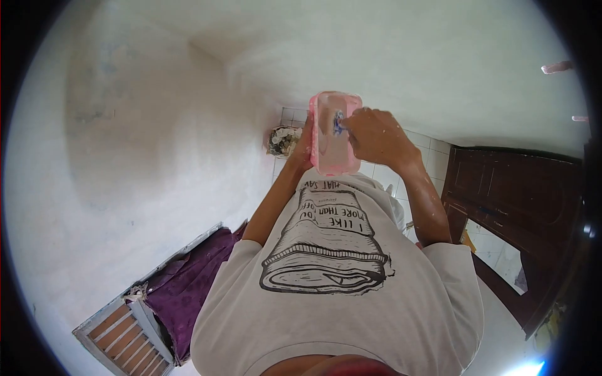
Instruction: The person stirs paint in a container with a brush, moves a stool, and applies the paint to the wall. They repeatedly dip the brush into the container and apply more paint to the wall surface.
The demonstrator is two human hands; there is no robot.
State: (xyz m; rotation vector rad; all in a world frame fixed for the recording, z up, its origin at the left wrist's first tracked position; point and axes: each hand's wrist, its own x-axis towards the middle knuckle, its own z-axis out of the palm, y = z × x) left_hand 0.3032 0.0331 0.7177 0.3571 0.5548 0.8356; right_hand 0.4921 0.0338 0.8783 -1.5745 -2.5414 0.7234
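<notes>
A pink rectangular container [337,167] with whitish, wet-looking content is held up in front of the chest. My left hand [305,143] grips its left side, the fingers partly hidden behind it. Over the container's right edge is my right hand [378,136], its fingers closed round a small blue and white object [338,123] that touches the content. What that object is cannot be made out. White specks show on my right forearm.
Patchy pale walls [157,125] rise at the left and ahead. A purple curtain [194,282] hangs by a slatted window frame [125,338] at lower left. At right stands a dark brown cabinet [501,182] with a mirror [495,254]. White floor tiles [433,156] lie beyond the hands.
</notes>
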